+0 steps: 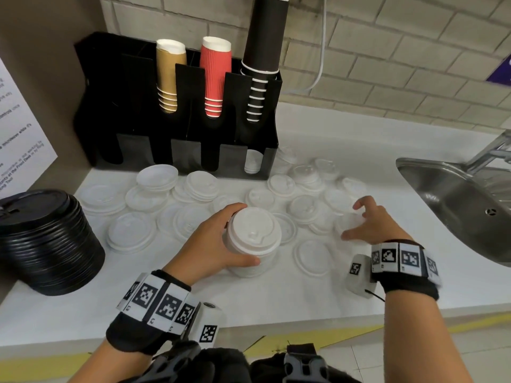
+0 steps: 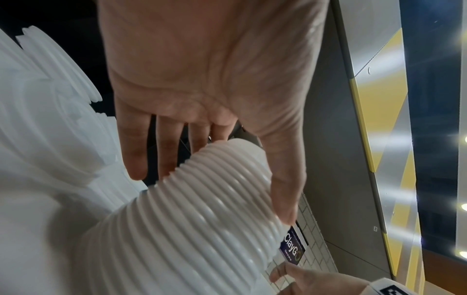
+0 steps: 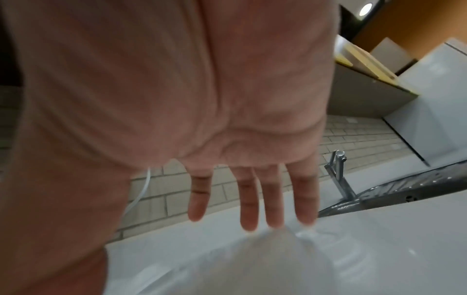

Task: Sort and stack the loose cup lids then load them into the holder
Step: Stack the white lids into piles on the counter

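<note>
The left hand (image 1: 213,244) grips a white lid stack (image 1: 253,239); the right hand (image 1: 367,221) hovers open. Loose lids (image 1: 143,200) cover the counter (image 1: 276,302) toward 12 o'clock, and the holder (image 1: 177,111) is barely loaded.

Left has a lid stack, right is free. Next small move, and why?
Probably lower the right hand onto a clear lid just under its spread fingers and pinch it. It holds nothing, while the left hand grips the white lid stack and loose lids cover the counter.

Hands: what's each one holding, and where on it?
Left hand grips the white lid stack round its side; right hand is spread, holding nothing.
</note>
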{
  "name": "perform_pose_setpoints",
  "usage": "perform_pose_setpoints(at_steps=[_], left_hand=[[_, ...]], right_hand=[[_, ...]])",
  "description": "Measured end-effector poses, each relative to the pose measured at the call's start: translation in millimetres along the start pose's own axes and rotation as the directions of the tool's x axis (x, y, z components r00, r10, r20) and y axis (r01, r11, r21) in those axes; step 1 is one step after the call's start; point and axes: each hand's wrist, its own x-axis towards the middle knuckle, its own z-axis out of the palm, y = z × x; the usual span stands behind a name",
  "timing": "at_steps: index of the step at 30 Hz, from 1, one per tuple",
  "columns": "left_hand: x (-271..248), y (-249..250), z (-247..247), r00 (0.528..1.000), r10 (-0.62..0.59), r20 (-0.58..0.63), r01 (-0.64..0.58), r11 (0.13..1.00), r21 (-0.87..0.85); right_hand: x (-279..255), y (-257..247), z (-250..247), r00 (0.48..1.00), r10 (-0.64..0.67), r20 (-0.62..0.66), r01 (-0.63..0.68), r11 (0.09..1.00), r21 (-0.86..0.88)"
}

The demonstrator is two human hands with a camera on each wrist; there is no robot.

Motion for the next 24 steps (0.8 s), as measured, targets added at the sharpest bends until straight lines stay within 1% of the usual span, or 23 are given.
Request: perform_pose_setpoints(at_steps=[1, 3, 5, 7, 9, 10, 11, 13, 14, 16, 18, 20, 22, 24], left_hand=[[-0.3, 0.4, 0.0, 1.000, 0.002, 0.002, -0.002, 1.000, 0.001], [-0.5, 1.6, 0.0, 1.000, 0.004, 0.003, -0.004, 1.000, 0.008], [0.5, 2.7, 0.7, 1.000, 0.004, 0.002, -0.004, 1.000, 0.012], [1.7, 3.3, 1.5, 1.000, -0.002, -0.003, 0.002, 1.000, 0.008], [2.1, 2.8, 2.3, 1.000, -0.009, -0.006, 0.009, 1.000, -0.003], [2.0, 2.5, 2.5, 1.000, -0.012, -0.006, 0.012, 1.000, -0.008], [1.5, 2.3, 2.5, 1.000, -0.013, -0.005, 0.013, 1.000, -0.008], [1.1, 2.3, 2.4, 1.000, -0.007, -0.003, 0.007, 1.000, -0.003], [1.3, 2.2, 2.3, 1.000, -0.006, -0.002, 0.006, 1.000, -0.003], [1.9, 2.5, 1.8, 1.000, -0.008, 0.000, 0.008, 1.000, -0.008], [2.1, 2.6, 1.2, 1.000, -0.006, 0.001, 0.006, 1.000, -0.010], [2.1, 2.4, 1.1, 1.000, -0.009, 0.003, 0.009, 1.000, -0.006], [1.9, 2.0, 1.0, 1.000, -0.015, 0.003, 0.015, 1.000, 0.001], [2.1, 1.9, 0.7, 1.000, -0.017, 0.002, 0.017, 1.000, 0.005]], right_hand=[[-0.4, -2.4, 1.9, 1.000, -0.016, -0.011, 0.016, 1.000, -0.002], [2.5, -16.2, 6.4, 0.992, -0.125, -0.017, 0.125, 0.992, 0.008], [8.4, -36.9, 13.9, 0.972, -0.227, 0.057, 0.229, 0.973, -0.020], [16.4, -56.6, 21.3, 0.962, -0.236, 0.137, 0.254, 0.957, -0.137], [24.3, -69.5, 24.2, 0.961, -0.225, 0.159, 0.261, 0.929, -0.262], [26.9, -72.9, 23.6, 0.957, -0.241, 0.159, 0.278, 0.918, -0.282], [28.9, -75.2, 21.3, 0.951, -0.267, 0.153, 0.300, 0.918, -0.261], [32.1, -78.0, 13.2, 0.939, -0.319, 0.131, 0.336, 0.931, -0.144], [34.0, -78.6, 8.5, 0.936, -0.331, 0.124, 0.345, 0.931, -0.117], [38.6, -77.4, 0.5, 0.939, -0.310, 0.151, 0.335, 0.923, -0.192], [43.4, -73.7, -2.8, 0.944, -0.226, 0.240, 0.293, 0.910, -0.292], [46.1, -69.0, 2.5, 0.938, -0.139, 0.318, 0.260, 0.889, -0.377], [47.3, -65.8, 12.8, 0.938, -0.117, 0.326, 0.252, 0.875, -0.412], [46.9, -64.0, 22.4, 0.944, -0.128, 0.303, 0.247, 0.883, -0.399]])
